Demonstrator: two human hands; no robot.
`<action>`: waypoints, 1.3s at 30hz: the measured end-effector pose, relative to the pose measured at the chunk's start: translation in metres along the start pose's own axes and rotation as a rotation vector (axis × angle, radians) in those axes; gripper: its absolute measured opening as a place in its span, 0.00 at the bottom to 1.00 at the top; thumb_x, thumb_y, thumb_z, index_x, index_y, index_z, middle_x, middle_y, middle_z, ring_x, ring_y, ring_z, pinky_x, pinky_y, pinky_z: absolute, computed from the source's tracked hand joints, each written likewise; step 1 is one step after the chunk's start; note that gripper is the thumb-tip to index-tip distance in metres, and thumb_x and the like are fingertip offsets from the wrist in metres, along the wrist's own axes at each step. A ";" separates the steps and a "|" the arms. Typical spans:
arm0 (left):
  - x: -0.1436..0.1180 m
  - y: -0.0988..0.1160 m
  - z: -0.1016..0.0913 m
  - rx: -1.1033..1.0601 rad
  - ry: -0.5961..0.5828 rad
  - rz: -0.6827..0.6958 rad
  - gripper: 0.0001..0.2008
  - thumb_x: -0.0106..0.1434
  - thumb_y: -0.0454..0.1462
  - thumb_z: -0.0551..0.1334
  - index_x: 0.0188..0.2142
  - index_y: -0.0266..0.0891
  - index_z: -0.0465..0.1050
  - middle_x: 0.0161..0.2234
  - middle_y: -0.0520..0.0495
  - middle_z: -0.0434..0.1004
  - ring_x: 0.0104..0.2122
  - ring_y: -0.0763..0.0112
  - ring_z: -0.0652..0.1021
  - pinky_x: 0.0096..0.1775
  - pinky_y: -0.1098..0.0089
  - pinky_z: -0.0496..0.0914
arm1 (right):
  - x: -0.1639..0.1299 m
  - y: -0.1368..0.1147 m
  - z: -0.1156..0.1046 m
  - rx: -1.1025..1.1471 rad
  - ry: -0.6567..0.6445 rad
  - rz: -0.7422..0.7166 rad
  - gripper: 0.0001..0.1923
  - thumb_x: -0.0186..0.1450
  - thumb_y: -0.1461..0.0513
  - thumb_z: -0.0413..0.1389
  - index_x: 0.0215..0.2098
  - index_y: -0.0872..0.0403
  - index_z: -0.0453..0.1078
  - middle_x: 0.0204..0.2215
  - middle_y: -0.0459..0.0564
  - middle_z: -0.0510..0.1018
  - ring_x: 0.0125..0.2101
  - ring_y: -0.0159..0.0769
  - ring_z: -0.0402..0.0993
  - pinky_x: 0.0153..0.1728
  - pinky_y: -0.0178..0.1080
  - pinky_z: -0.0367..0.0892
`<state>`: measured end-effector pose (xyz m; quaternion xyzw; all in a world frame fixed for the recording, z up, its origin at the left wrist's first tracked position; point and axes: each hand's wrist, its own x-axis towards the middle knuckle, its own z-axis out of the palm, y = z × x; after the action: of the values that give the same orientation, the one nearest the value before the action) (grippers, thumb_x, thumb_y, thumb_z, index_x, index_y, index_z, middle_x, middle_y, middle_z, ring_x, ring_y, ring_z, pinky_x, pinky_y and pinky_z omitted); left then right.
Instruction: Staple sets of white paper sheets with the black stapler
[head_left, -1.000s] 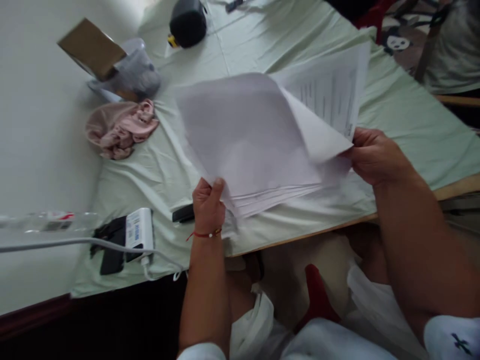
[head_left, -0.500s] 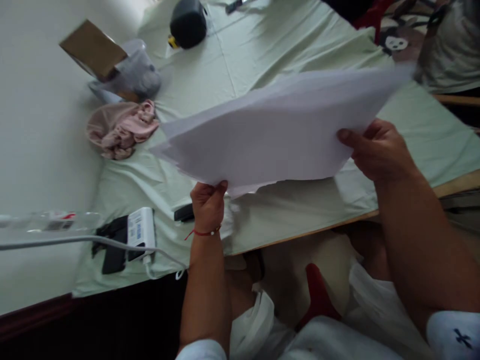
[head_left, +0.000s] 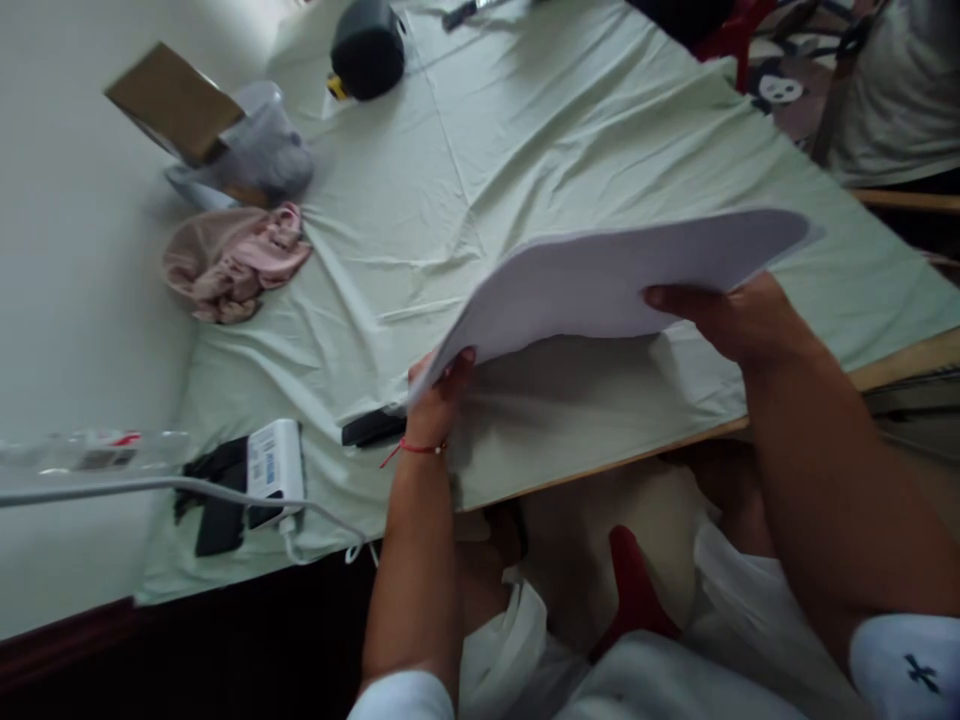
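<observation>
A stack of white paper sheets [head_left: 600,285] hangs above the pale green cloth on the table [head_left: 487,170], tilted so I see its underside. My left hand [head_left: 442,400], with a red string at the wrist, grips the stack's lower left corner. My right hand [head_left: 739,320] holds the right edge, thumb under the sheets. A small black object [head_left: 371,428] lies on the cloth just left of my left hand.
A white device with a cable [head_left: 274,465] sits at the near left beside black items. A pink cloth [head_left: 225,260], a clear bag with a cardboard box [head_left: 217,130] and a black pouch [head_left: 367,45] lie farther back. The table's wooden edge [head_left: 900,365] runs at right.
The curled top sheet has dropped back onto the stack. Both hands lifted the stack off the table and tipped it over, so its underside now faces me.
</observation>
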<state>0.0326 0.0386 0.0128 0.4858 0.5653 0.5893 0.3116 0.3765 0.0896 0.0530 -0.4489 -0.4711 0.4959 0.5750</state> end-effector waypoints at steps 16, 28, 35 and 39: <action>0.003 -0.010 -0.001 0.119 -0.066 -0.020 0.23 0.48 0.46 0.80 0.40 0.41 0.80 0.38 0.47 0.84 0.49 0.58 0.81 0.60 0.59 0.72 | -0.002 0.003 -0.008 -0.165 -0.092 0.076 0.23 0.52 0.63 0.77 0.44 0.47 0.81 0.48 0.48 0.86 0.55 0.49 0.79 0.59 0.50 0.76; 0.001 -0.011 -0.015 0.172 -0.201 -0.048 0.16 0.51 0.45 0.79 0.36 0.42 0.82 0.34 0.47 0.82 0.39 0.58 0.81 0.48 0.58 0.79 | -0.002 0.002 -0.007 -0.238 -0.132 0.190 0.19 0.51 0.63 0.77 0.39 0.49 0.80 0.44 0.48 0.86 0.51 0.50 0.80 0.57 0.50 0.77; -0.001 -0.018 -0.009 0.211 -0.085 -0.043 0.26 0.49 0.48 0.80 0.45 0.39 0.83 0.43 0.39 0.85 0.51 0.51 0.82 0.58 0.53 0.76 | -0.002 0.008 -0.004 -0.192 -0.191 0.192 0.22 0.52 0.62 0.77 0.44 0.47 0.81 0.48 0.48 0.85 0.52 0.48 0.80 0.56 0.46 0.77; -0.003 -0.024 -0.006 0.207 -0.123 -0.112 0.33 0.47 0.49 0.81 0.50 0.38 0.81 0.46 0.38 0.86 0.53 0.52 0.82 0.60 0.54 0.74 | -0.001 0.011 -0.005 -0.178 -0.249 0.243 0.22 0.52 0.61 0.77 0.44 0.48 0.81 0.46 0.49 0.86 0.51 0.48 0.80 0.55 0.47 0.77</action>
<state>0.0231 0.0378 -0.0102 0.5183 0.6292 0.4788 0.3261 0.3800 0.0893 0.0414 -0.4865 -0.5230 0.5697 0.4063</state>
